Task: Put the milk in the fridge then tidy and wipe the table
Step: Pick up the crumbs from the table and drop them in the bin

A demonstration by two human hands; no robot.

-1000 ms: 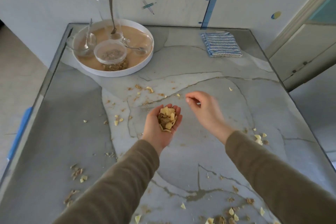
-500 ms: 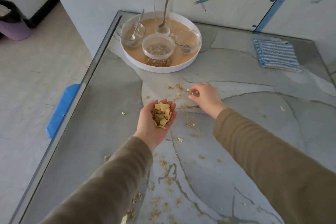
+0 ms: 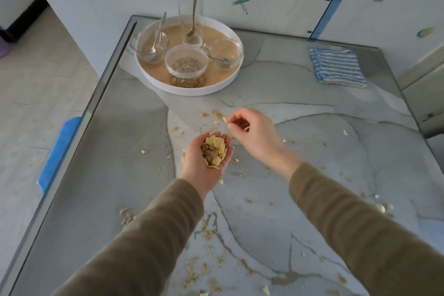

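Milk: none in view, judged put away | left grip (image 3: 204,162) cupped, holding crumbs (image 3: 213,150) | right grip (image 3: 252,134) curled just beside, cannot tell if holding any | tabletop (image 3: 312,151) crumb-strewn, tidying partway | tray (image 3: 192,92) of dishes (image 3: 186,62) at back | cloth (image 3: 336,67) far right, unused; wiping left.

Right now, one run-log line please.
phase: collecting crumbs | left hand: cupped, holds cereal pile | right hand: pinching flake | table: crumbs scattered
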